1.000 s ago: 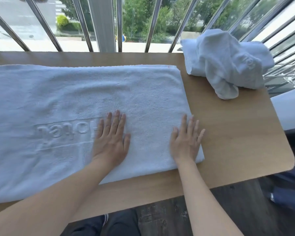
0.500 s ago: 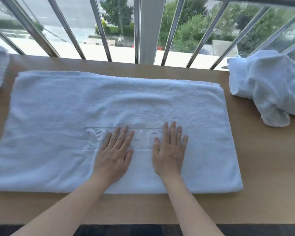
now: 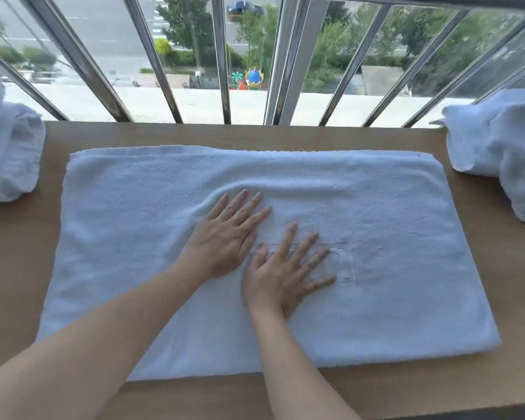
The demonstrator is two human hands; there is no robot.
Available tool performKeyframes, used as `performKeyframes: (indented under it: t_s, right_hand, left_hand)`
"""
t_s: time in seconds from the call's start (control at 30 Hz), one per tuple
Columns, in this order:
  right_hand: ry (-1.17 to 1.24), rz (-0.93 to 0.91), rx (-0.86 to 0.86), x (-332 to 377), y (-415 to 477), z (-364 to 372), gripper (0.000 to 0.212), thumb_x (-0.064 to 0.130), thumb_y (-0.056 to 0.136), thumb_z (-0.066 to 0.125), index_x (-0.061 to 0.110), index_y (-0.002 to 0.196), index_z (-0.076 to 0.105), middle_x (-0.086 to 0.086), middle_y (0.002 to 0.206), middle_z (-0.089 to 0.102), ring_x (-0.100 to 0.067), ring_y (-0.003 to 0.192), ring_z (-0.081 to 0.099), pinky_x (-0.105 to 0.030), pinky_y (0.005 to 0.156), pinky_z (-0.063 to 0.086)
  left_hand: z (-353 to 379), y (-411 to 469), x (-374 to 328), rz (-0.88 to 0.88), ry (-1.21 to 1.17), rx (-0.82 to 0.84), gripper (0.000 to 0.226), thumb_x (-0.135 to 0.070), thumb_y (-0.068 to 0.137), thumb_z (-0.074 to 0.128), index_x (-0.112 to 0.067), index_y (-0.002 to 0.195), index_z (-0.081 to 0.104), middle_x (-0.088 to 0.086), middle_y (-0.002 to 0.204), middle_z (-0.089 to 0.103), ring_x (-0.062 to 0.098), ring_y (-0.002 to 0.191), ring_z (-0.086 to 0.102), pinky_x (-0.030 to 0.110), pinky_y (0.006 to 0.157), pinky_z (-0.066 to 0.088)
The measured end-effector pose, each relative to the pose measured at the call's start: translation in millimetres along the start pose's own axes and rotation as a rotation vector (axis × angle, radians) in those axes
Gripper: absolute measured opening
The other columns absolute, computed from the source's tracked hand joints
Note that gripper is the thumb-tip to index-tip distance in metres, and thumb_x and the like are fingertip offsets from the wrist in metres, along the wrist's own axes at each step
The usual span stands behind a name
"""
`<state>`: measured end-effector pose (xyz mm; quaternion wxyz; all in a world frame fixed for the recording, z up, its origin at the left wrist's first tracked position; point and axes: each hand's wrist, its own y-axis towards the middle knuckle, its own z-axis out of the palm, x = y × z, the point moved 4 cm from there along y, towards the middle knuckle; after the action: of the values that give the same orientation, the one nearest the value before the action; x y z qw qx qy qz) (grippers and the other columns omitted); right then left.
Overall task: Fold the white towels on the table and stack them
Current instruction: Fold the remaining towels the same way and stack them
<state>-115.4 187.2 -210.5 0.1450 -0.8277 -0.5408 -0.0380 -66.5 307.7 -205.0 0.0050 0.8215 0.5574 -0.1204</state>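
Note:
A large white towel (image 3: 391, 225) lies flat across the wooden table (image 3: 515, 298), folded into a wide rectangle. My left hand (image 3: 228, 234) presses palm-down on its middle with fingers spread, and a ripple of cloth bunches just beyond the fingertips. My right hand (image 3: 285, 274) lies flat beside it, slightly nearer to me, fingers apart, next to an embossed mark in the cloth. A crumpled white towel (image 3: 497, 153) sits at the table's far right. Another bunched white towel (image 3: 6, 156) sits at the far left.
A metal railing (image 3: 285, 62) with slanted bars runs along the table's far edge, with a street and trees far below. Bare wood shows in front of the flat towel and on both sides of it.
Both hands have slid from the towel's right part toward its middle and further away from me, pushing up a ripple. The view has shifted left, bringing the left towel into sight.

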Motion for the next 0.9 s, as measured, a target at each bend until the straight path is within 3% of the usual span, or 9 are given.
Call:
performKeyframes:
  t_s: [0.13,0.33,0.53,0.8,0.9]
  right_hand:
    - [0.011,0.005,-0.096,0,4,4,0.074,0.052,0.088,0.037,0.021,0.155,0.034,-0.019,0.163,0.02,-0.047,0.15,0.01,-0.075,0.112,0.003]
    - [-0.031,0.008,-0.129,0,5,9,0.079,0.057,0.084,0.043,0.022,0.154,0.036,-0.017,0.164,0.021,-0.045,0.15,0.012,-0.074,0.112,0.006]
    - [-0.061,0.008,-0.153,-1,7,12,0.079,0.058,0.084,0.043,0.023,0.155,0.035,-0.016,0.164,0.021,-0.043,0.151,0.01,-0.073,0.113,0.004]
    - [-0.053,0.002,-0.172,-4,6,12,0.078,0.056,0.083,0.041,0.025,0.154,0.034,-0.016,0.163,0.022,-0.045,0.15,0.014,-0.074,0.112,0.005]
    - [-0.04,0.003,-0.18,-2,6,9,0.078,0.057,0.084,0.039,0.025,0.155,0.034,-0.016,0.163,0.022,-0.045,0.15,0.014,-0.073,0.113,0.003]
  left_hand:
    - [-4,34,21,0.108,0.013,0.029,0.056,-0.046,0.104,0.012,-0.038,0.159,0.01,-0.008,0.167,-0.001,0.016,0.154,-0.009,0.04,0.124,-0.009]
    - [-12,98,39,0.213,0.03,0.058,0.056,-0.053,0.102,0.007,-0.043,0.157,0.004,-0.009,0.167,0.0,0.015,0.154,-0.007,0.042,0.125,-0.005]
    - [-19,124,39,0.081,-0.006,0.029,0.059,-0.052,0.101,0.003,-0.038,0.159,0.007,-0.004,0.168,0.005,0.019,0.155,-0.002,0.039,0.125,-0.005]
    - [10,-35,5,-0.213,-0.147,-0.118,0.057,-0.039,0.102,0.035,-0.025,0.157,0.03,0.003,0.166,0.018,0.026,0.154,0.011,0.047,0.124,0.012]
    - [16,-94,17,-0.3,-0.11,-0.139,0.056,-0.04,0.102,0.035,-0.026,0.156,0.031,0.001,0.166,0.021,0.026,0.154,0.015,0.05,0.123,0.017]
